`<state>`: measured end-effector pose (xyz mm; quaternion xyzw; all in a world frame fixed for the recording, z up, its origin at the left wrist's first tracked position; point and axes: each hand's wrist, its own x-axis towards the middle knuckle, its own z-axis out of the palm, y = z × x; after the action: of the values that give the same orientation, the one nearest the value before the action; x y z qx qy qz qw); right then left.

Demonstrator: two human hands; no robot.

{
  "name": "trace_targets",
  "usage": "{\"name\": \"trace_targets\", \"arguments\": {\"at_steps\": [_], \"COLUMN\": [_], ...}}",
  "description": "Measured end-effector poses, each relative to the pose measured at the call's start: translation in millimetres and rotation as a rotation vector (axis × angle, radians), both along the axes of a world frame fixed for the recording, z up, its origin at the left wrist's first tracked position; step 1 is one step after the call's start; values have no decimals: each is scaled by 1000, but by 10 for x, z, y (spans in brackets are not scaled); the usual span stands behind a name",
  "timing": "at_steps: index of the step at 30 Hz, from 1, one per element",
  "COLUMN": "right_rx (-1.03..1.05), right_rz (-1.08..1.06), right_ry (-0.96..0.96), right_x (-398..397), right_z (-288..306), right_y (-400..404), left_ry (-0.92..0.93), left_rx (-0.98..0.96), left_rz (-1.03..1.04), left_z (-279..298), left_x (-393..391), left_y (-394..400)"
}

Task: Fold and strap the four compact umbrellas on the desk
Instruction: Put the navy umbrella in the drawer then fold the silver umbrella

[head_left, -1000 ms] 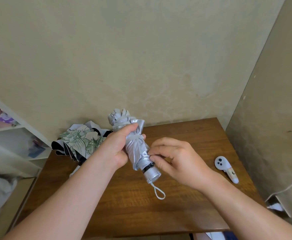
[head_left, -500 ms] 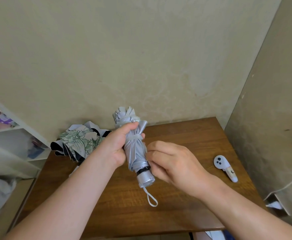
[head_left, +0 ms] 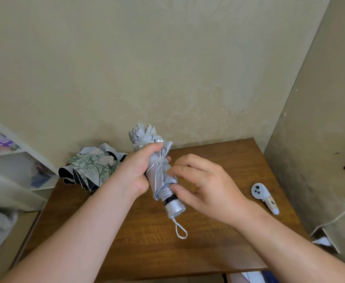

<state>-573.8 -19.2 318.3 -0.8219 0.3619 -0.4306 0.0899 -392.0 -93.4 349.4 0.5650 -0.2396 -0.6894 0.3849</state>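
Observation:
A folded silver compact umbrella point(head_left: 159, 176) is held above the wooden desk point(head_left: 218, 237), handle down and toward me, its wrist loop hanging below. A pale strap wraps its upper half. My left hand point(head_left: 138, 170) is shut around the umbrella's upper part, thumb on the strap. My right hand point(head_left: 204, 188) is beside the lower part, fingers spread, with thumb and fingertips touching the fabric near the black collar. A loose umbrella with a green floral print and black lining point(head_left: 89, 170) lies at the desk's back left.
A white handheld controller point(head_left: 264, 198) lies on the desk's right side. A white shelf unit point(head_left: 14, 164) stands to the left. Walls close the back and right of the desk. A white cable point(head_left: 335, 219) hangs at the right.
My right hand has let go of its closed grip near the handle and spread its fingers. The umbrella has tilted slightly, handle swinging right. My left hand keeps its hold.

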Motion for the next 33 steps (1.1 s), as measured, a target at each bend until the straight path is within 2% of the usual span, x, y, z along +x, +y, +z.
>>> {"name": "trace_targets", "arguments": {"at_steps": [5, 9, 11, 13, 15, 17, 19, 21, 26, 30, 33], "right_rx": [-73, -20, -5, 26, 173, 427, 731, 913, 1028, 1228, 1324], "right_rz": [-58, 50, 60, -14, -97, -164, -160, -109, -195, -28, 21], "right_ry": [96, 154, 114, -17, -246, -438, -459, -412, -564, -720, -930], "right_x": [90, 170, 140, 84, 84, 146, 198, 222, 113, -49, -77], "right_z": [6, -93, -110, -93, -57, -5, -31, -99, -198, -194, -198], "right_y": [-20, 57, 96, 85, 59, 19, -44, -65, 82, 248, 323], "left_ry": [-11, -17, -33, -59, -86, -67, 2, 83, 235, 337, 453], "left_rx": [-17, -90, -165, -234, -290, -325, -322, -301, -252, -249, -203], "left_rz": [34, 180, 247, 250, 211, 160, 112, 63, -12, -67, -316], "left_z": [-35, -21, 6, 56, 93, 86, 45, -13, -96, -215, -372], "left_x": [-10, 22, 52, 52, 17, -60, -154, -228, -281, -233, -291], "left_y": [-11, -52, -65, -38, 21, 84, 144, 183, 160, 43, 40]}}
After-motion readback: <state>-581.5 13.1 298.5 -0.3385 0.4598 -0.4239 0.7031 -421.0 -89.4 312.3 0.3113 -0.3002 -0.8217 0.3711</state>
